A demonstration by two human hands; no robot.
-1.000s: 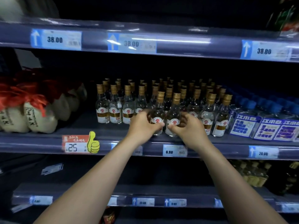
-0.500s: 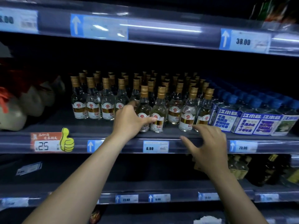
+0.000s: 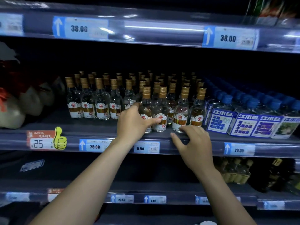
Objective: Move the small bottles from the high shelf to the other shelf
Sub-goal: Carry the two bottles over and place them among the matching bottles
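**Both hands at the front row**

My right hand (image 3: 193, 142) hovers at the near edge of the shelf (image 3: 90, 127), fingers loosely spread and holding nothing, its fingertips just beside a gold-capped bottle (image 3: 180, 114). To its left, my left hand (image 3: 134, 124) curls round the front bottle (image 3: 146, 109). Farther back, the small bottles (image 3: 100, 104) stand upright in rows.

Small bottles (image 3: 102, 104) – gold caps; neighbouring bottles (image 3: 246, 109) – blue caps

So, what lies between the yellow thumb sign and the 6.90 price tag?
In the head view, a 25.00 price tag with a blue arrow lies there; the left forearm crosses the rail just before the 6.90 tag.
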